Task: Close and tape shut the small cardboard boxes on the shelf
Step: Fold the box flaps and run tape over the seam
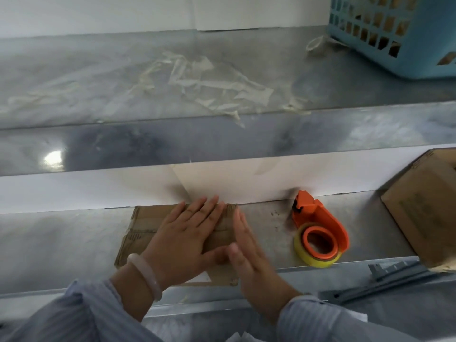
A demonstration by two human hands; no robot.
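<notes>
Cardboard box point(143, 225), small and brown, lies with its flaps down on the lower shelf point(61, 243) in the lower centre of the frame, its far edge close to the white back wall. The left hand point(182, 238) lies flat on top of the box with its fingers straight and spread, pressing the flaps down; a pale bracelet point(145, 275) circles that wrist. The right hand point(249, 253) stands on edge against the right side of the box, fingers straight and together, gripping nothing, its thumb near the left thumb. Both forearms wear striped light-blue sleeves. Just right of the hands, apart from the box, an orange tape dispenser point(320, 228) with a yellowish roll rests on the same shelf. A larger cardboard box point(424, 208) sits at the right edge of the frame. On the upper shelf point(74, 70), crumpled strips of clear tape point(209, 85) lie in the upper centre, and a blue plastic basket point(404, 35) stands in the upper right corner.
</notes>
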